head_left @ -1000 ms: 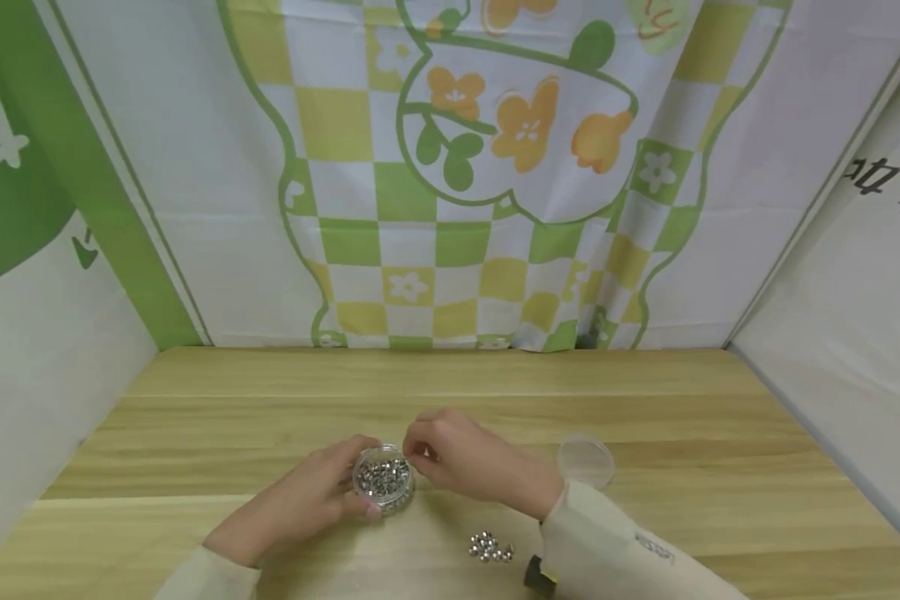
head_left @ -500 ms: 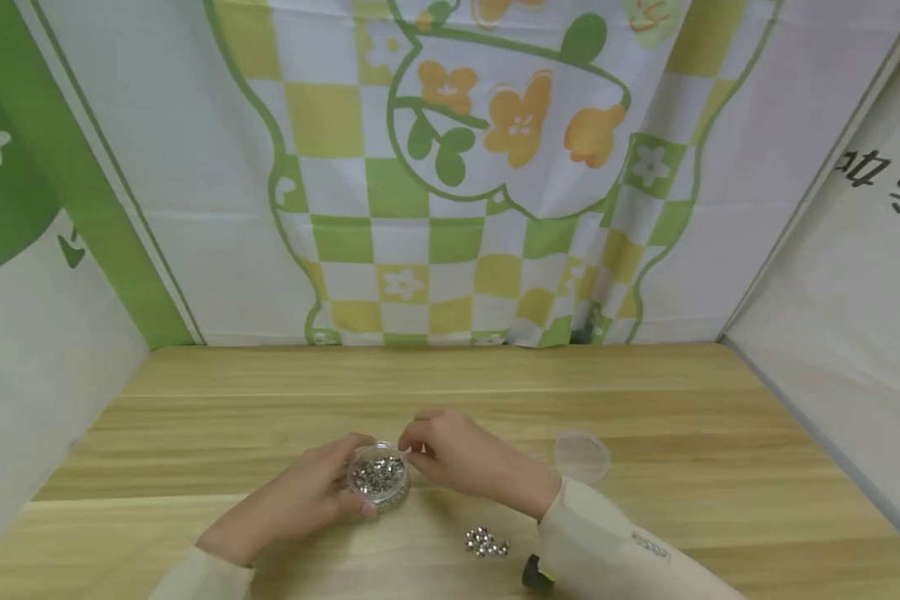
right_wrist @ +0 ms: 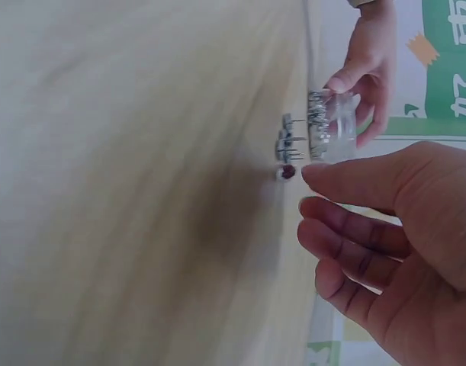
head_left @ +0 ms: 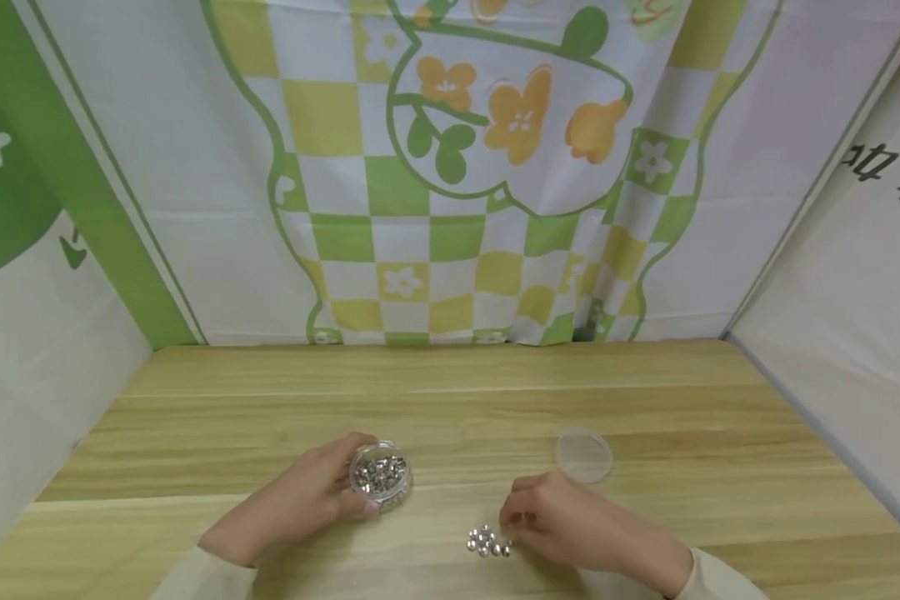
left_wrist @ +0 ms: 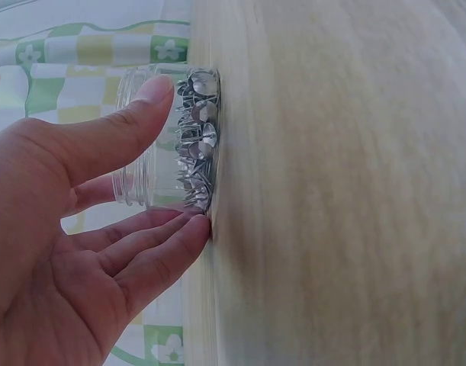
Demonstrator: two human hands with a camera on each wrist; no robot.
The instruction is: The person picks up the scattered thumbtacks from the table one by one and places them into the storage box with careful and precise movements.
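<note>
A clear round jar [head_left: 381, 477] of silver thumbtacks [left_wrist: 200, 137] stands upright on the table. My left hand [head_left: 311, 496] holds it from the left, thumb on the near side and fingers round the far side, as the left wrist view [left_wrist: 103, 191] also shows. Right of the jar, a small cluster of loose thumbtacks [head_left: 486, 542] lies on the wood, several with points up in the right wrist view [right_wrist: 287, 139]. My right hand [head_left: 570, 521] is at the cluster's right side, fingers loosely bent. Its thumb tip is close to one tack [right_wrist: 286, 173], and nothing shows between thumb and fingers.
A clear round lid [head_left: 583, 455] lies flat on the wooden table [head_left: 450, 375], beyond the right hand. A patterned cloth [head_left: 450, 275] hangs at the table's back edge, with white panels at both sides.
My right hand has moved from the jar's rim, right and nearer to me, to the loose thumbtacks. The left hand and the jar have stayed in place.
</note>
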